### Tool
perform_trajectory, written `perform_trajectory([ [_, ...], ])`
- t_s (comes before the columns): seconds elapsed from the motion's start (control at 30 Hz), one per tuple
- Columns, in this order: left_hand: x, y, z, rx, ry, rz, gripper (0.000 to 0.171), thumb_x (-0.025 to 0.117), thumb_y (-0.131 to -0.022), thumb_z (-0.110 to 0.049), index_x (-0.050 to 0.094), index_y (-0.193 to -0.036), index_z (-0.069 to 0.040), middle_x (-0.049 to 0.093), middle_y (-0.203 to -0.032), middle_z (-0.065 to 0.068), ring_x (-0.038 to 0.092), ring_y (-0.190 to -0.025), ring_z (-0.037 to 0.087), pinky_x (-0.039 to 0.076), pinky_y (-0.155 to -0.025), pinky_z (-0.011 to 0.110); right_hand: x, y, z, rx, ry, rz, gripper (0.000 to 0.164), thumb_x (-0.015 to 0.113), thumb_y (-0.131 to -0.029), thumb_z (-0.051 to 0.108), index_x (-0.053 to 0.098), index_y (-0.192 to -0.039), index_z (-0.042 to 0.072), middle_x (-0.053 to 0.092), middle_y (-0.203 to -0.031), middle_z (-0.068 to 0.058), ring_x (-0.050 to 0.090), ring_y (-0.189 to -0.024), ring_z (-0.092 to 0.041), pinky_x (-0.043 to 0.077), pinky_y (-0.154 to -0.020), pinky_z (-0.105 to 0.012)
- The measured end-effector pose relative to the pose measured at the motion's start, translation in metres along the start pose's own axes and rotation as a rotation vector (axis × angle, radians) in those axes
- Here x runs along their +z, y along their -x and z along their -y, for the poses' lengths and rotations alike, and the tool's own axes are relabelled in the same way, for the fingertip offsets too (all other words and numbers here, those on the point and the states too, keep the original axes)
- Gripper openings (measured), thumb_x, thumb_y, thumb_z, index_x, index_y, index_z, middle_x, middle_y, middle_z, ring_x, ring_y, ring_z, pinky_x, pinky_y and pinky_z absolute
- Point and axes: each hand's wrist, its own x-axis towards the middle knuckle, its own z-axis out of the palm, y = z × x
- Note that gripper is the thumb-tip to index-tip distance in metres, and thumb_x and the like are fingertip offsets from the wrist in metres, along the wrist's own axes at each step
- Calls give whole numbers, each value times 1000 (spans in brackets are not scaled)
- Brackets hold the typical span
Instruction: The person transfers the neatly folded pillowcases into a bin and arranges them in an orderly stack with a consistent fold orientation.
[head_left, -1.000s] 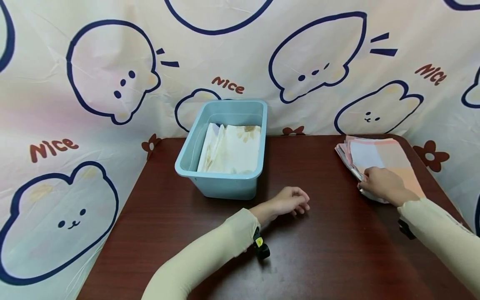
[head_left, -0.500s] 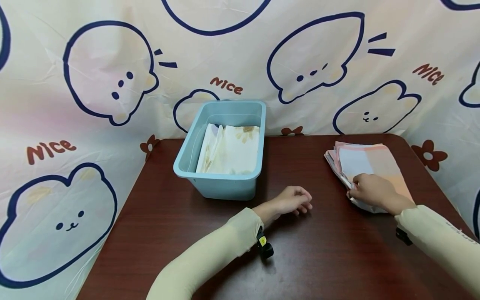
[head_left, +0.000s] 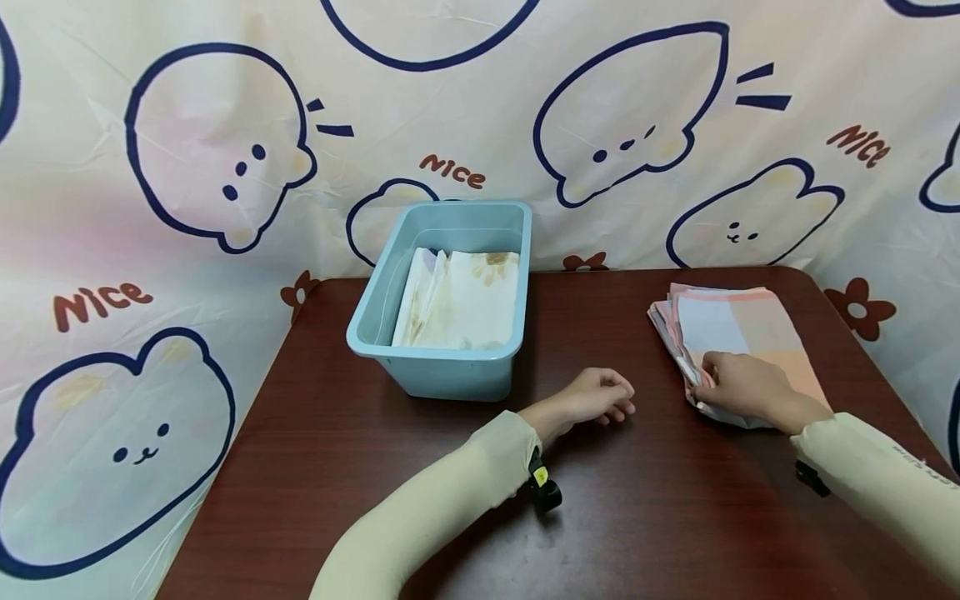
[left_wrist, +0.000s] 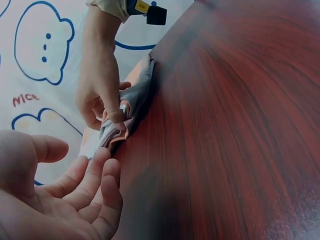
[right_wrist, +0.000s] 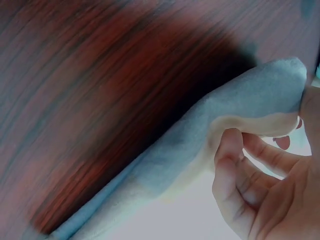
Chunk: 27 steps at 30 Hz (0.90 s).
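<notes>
My right hand (head_left: 742, 387) pinches the near left edge of a folded checked cloth (head_left: 765, 321) in pink, white, beige and orange, lying on the right side of the table. In the right wrist view the thumb and fingers of that hand (right_wrist: 250, 180) meet at a fold of the cloth (right_wrist: 190, 135). My left hand (head_left: 588, 396) hovers low over the middle of the table, fingers loosely bent and holding nothing. From the left wrist view, the left hand (left_wrist: 65, 195) lies just this side of the cloth's layered edge (left_wrist: 137, 92).
Left of centre at the back stands a light blue plastic bin (head_left: 453, 375) with folded white, flower-printed cloth (head_left: 483, 304) inside. The dark red wooden table (head_left: 315, 467) meets a printed curtain (head_left: 465, 108) along its back and sides.
The checked cloth has shifted left and a little nearer with my right hand gripping it, then stayed about in place. My left hand has crept slightly right. The bin has not moved.
</notes>
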Motion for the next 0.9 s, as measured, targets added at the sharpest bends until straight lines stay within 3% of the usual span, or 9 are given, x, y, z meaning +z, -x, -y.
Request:
perform_trajectory([
  [0.6, 1, -6, 2, -21, 2, -15, 25, 53, -104, -18, 67, -118, -2, 77, -99, 13, 67, -77, 17, 50, -64, 25, 11, 9, 25, -58, -104, 11, 18, 66, -87, 20, 56, -92, 6, 54, -58, 3, 46, -48, -11, 33, -46, -28],
  [0.77, 6, -8, -1, -19, 7, -31, 25, 53, -103, -17, 67, -117, -1, 77, -100, 14, 66, -75, 15, 48, -62, 24, 9, 9, 26, -60, -129, 30, 23, 66, -91, 25, 57, -96, 4, 56, -64, 2, 49, -53, -11, 37, -49, -29],
  [0.9, 13, -10, -6, -22, 1, -38, 25, 54, -104, -19, 68, -117, -4, 77, -100, 11, 67, -77, 16, 51, -67, 29, 5, 9, 17, -58, -230, 69, 27, 65, -96, 31, 58, -99, 4, 58, -65, 0, 52, -53, -11, 41, -49, -29],
])
